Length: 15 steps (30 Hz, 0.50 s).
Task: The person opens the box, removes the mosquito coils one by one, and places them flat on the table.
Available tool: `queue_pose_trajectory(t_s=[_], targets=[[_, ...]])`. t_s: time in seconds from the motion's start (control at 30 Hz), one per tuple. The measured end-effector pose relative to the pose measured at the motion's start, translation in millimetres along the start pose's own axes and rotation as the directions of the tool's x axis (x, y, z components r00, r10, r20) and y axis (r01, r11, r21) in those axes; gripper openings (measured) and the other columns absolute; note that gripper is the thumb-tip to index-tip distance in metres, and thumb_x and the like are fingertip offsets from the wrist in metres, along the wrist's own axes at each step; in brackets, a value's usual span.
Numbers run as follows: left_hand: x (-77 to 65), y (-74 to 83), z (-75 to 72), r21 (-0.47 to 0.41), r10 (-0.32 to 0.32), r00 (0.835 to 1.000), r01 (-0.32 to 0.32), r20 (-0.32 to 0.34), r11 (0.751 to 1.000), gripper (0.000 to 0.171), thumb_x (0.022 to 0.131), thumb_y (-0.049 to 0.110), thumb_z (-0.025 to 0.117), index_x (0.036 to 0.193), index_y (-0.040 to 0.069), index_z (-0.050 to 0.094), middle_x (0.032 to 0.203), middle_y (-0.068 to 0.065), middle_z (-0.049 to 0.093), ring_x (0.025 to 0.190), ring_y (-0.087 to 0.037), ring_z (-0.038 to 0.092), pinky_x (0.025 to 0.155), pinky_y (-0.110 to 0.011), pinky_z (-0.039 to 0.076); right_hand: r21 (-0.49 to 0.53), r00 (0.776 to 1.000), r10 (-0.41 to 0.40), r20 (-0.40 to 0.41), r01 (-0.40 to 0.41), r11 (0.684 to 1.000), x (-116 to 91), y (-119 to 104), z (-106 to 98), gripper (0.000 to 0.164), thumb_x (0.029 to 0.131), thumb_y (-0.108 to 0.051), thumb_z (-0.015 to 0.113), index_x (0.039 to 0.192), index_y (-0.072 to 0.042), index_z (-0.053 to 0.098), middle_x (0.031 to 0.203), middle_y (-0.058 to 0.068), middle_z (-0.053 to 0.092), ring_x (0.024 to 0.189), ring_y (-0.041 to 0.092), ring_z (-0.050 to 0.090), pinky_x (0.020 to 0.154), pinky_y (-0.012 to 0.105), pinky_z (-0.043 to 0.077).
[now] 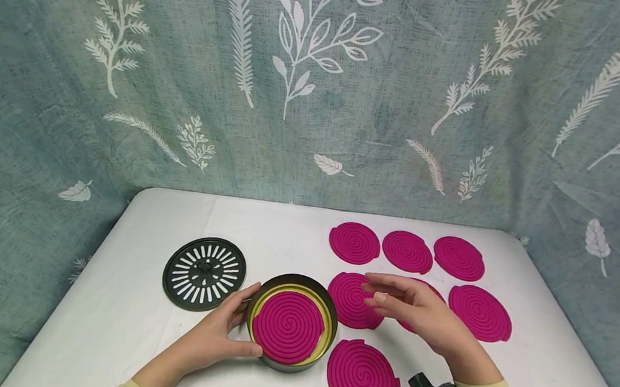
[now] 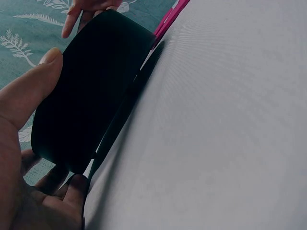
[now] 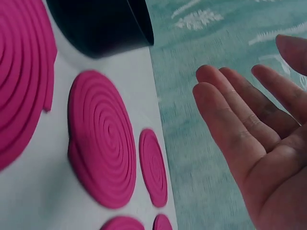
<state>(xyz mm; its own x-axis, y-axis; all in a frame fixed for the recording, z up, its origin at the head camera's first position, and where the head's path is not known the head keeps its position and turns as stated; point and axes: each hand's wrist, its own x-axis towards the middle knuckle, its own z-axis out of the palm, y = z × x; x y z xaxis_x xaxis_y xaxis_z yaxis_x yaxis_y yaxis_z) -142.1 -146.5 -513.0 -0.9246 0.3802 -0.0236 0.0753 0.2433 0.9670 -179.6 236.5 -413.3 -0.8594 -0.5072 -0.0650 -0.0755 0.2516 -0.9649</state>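
Observation:
My left hand point(image 1: 221, 328) holds a round dark container point(image 1: 290, 366) at its left side, thumb by the front rim and fingers curled round the back. The container has a yellow interior, and a magenta spiral coaster point(image 1: 288, 327) lies in it. In the left wrist view, thumb and fingers span the container's dark wall point(image 2: 96, 91). My right hand point(image 1: 417, 306) is raised over the magenta coasters right of the container, partly covering one coaster point(image 1: 427, 287). Its fingers are extended with nothing in them, as the right wrist view also shows. A further coaster point(image 1: 363, 380) lies nearest the container's front right.
A black slotted disc point(image 1: 197, 268) with a central knob lies left of the container. Several magenta coasters, such as one point(image 1: 354, 242) at the back, lie in rows on the white table point(image 1: 262, 226). A patterned curtain point(image 1: 313, 156) stands behind.

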Motion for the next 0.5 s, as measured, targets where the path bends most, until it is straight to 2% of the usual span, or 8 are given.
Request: queue_pose_trajectory(t_s=[0.17, 0.27, 0.5], targets=[[0.9, -1.2, 0.4, 0.003, -0.003, 1.0, 0.003, 0.001, 1.0, 0.112, 0.066, 0.031, 0.093, 0.157, 0.022, 0.028, 0.156, 0.007, 0.028, 0.141, -0.017, 0.034, 0.113, -0.02, 0.031, -0.013, 0.999, -0.002, 0.038, 0.002, 1.0, 11.7, -8.7, 12.6, 0.047, 0.099, -0.022, 0.063, 0.14, -0.003, 0.052, 0.138, 0.02, 0.055, 0.124, 0.04, 0.053, 0.097, 0.044, 0.054], [1.1, -0.7, 0.3, 0.001, 0.002, 1.0, -0.002, 0.004, 1.0, 0.112, 0.066, 0.03, 0.093, 0.156, 0.022, 0.028, 0.156, 0.007, 0.028, 0.141, -0.017, 0.034, 0.113, -0.02, 0.031, -0.012, 0.998, 0.007, 0.059, -0.007, 1.0, 18.5, -12.4, 19.4, 0.048, 0.098, -0.023, 0.064, 0.141, -0.004, 0.052, 0.139, 0.018, 0.054, 0.124, 0.037, 0.054, 0.098, 0.047, 0.053], [0.4, -0.6, 0.0, -0.007, 0.005, 1.0, -0.005, 0.005, 1.0, 0.113, 0.066, 0.029, 0.093, 0.157, 0.02, 0.027, 0.157, 0.007, 0.027, 0.141, -0.017, 0.034, 0.114, -0.021, 0.031, -0.075, 0.991, 0.016, 0.132, -0.007, 0.997, 31.6, -12.4, 32.3, 0.044, 0.1, -0.024, 0.06, 0.141, -0.008, 0.054, 0.138, 0.017, 0.055, 0.121, 0.03, 0.058, 0.098, 0.026, 0.052]])
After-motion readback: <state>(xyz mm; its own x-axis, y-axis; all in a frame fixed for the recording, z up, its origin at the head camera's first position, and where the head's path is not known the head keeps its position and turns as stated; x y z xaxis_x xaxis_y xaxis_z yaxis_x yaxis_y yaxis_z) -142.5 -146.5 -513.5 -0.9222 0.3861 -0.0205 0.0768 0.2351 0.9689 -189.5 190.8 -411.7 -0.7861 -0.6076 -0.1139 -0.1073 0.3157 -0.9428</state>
